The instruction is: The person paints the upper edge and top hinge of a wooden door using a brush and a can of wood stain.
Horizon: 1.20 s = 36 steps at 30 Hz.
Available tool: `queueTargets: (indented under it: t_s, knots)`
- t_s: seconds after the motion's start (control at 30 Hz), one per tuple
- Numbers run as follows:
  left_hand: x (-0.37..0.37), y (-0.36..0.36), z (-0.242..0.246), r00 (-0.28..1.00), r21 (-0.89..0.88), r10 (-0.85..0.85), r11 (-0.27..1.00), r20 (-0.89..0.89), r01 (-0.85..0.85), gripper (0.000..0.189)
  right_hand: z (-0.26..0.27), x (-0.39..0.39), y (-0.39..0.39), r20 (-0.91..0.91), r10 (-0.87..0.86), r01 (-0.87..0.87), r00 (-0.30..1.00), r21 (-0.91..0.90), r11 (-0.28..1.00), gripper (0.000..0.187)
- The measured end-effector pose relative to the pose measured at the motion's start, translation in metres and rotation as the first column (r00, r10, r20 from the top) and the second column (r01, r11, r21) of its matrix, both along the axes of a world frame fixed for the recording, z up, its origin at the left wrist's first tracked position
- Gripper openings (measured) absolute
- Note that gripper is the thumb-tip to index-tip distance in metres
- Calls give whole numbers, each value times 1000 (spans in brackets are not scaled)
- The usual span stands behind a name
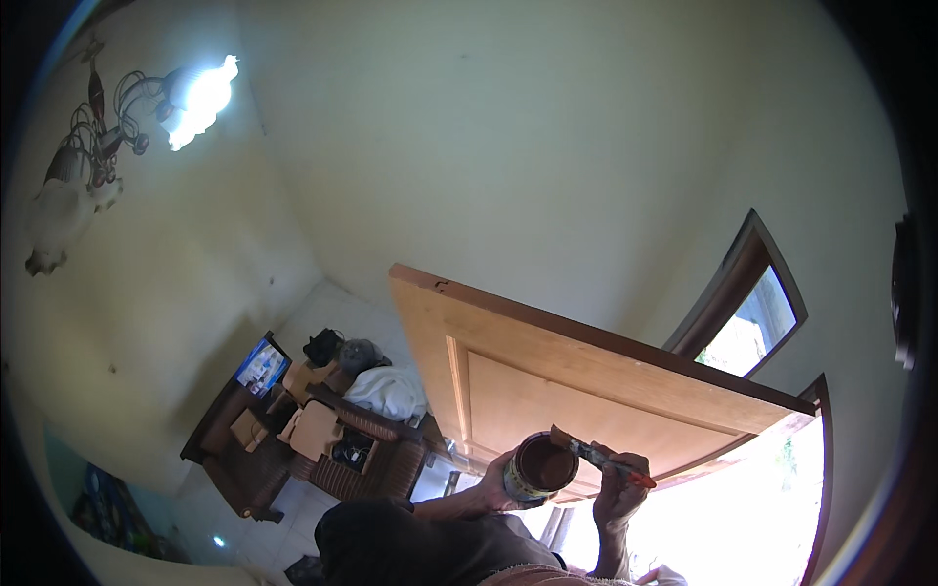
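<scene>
My left hand (495, 485) is wrapped around an open paint can (519, 486), with brown paint (541, 464) inside it. In my right hand (621, 489) is a paintbrush (597, 455) with a paint-smeared handle and a reddish end. Its brown bristles are at the can's right rim; whether they touch it I cannot tell. Beyond both hands stands a wooden panel door (571, 395), its face light bare-looking wood. The top edge (586, 333) of this door is dark brown, with a small dark mark near the left end.
Bright daylight fills the doorway (733, 505) at right, below a framed window (755, 322). Leftward are a dark wooden bench (366, 469) with cartons, a white cloth bundle (388, 392) and a lit screen (262, 366). A lit chandelier (198, 102) hangs at upper left.
</scene>
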<state>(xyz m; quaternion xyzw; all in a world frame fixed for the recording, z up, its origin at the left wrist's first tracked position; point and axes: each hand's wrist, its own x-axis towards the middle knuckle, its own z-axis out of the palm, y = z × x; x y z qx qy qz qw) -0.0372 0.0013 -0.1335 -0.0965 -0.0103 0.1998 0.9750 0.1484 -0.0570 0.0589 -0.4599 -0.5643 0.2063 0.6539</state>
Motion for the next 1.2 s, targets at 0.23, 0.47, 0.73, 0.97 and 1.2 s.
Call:
queueTargets:
  t_s: [0.23,0.47,0.73,0.97,1.2]
  knots:
    - [8,1,20,988,-115,-43,992,149,61,81,3,4,2,-211,-95,70,973,-121,990,23]
    - [10,4,34,988,-202,-39,977,150,69,84,3,10,2,-217,-144,115,966,-140,984,20]
    - [17,4,25,1000,-92,-31,995,-7,30,65,3,16,-1,-183,-191,175,964,-102,979,20]
    - [19,3,27,994,4,14,1000,-108,-14,68,5,22,-13,-114,-280,266,953,-123,956,19]
    - [51,15,41,975,228,68,974,-213,-18,72,14,44,-32,-61,-414,397,908,-189,898,13]
